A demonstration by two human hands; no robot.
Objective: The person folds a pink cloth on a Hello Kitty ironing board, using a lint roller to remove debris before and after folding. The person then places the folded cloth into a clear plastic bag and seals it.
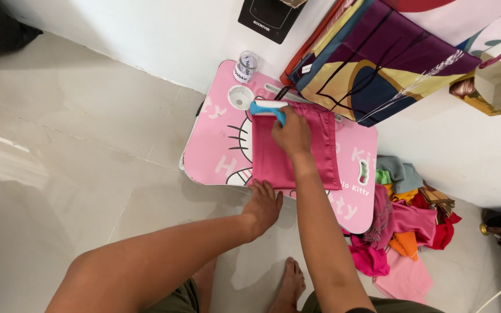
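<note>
The magenta cloth (294, 148) lies flat on the pink tabletop (215, 145), spread as a rough rectangle from the far edge down to the near rim, where its lower hem hangs just over. The right hand (292, 134) rests on the upper part of the cloth, its grip closed around the handle of a small blue-and-white iron (268, 108), which sits on the cloth's top left corner, just beside a round white cup holder (240, 97) set into the tabletop. The left hand (264, 206) presses on the near left corner of the cloth at the tabletop's edge, fingers spread flat and holding nothing. A small clear bottle (246, 65) stands at the far edge by the wall. To the right, on the floor, a heap of coloured fabric scraps (404, 232) lies beside the tabletop, and folded patterned fabrics (378, 58) lean against the wall beyond it.
</note>
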